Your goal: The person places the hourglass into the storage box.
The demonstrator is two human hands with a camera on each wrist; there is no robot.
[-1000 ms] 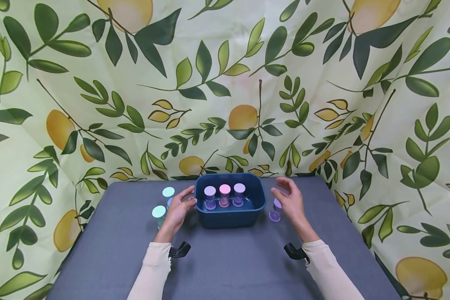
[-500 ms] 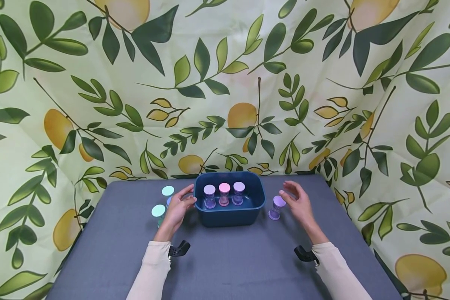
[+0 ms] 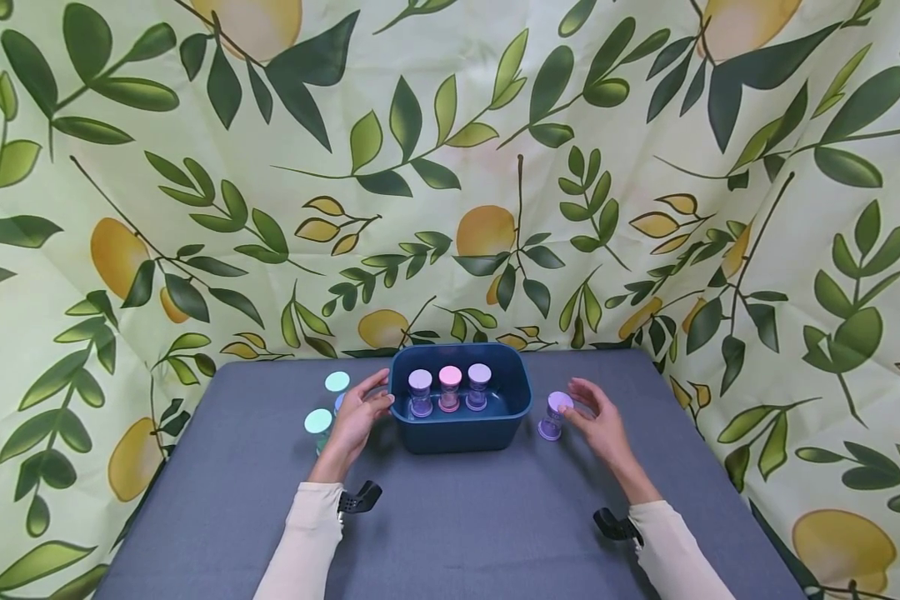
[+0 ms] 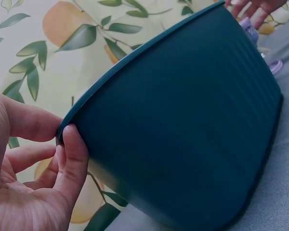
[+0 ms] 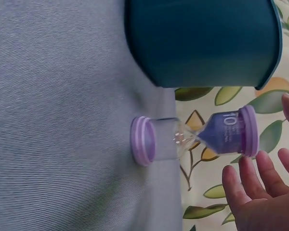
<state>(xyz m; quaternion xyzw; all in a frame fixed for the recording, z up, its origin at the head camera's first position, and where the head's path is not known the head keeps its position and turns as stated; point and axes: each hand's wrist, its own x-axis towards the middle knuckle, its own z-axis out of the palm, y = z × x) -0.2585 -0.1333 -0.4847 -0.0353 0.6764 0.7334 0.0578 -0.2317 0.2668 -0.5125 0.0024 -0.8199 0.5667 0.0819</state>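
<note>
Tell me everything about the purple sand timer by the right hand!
The sand timer stands upright on the grey table, beside the blue box. It has purple caps, clear walls like plastic or glass, and a narrow waist. Purple sand and a printed 10 show up top. The right hand is close; I can't tell if it touches.

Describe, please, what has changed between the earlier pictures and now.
The right hand has shifted right and slightly back, uncovering more of the purple sand timer beside the blue bin. The left hand still pinches the bin, and the three timers inside have stayed put.
</note>
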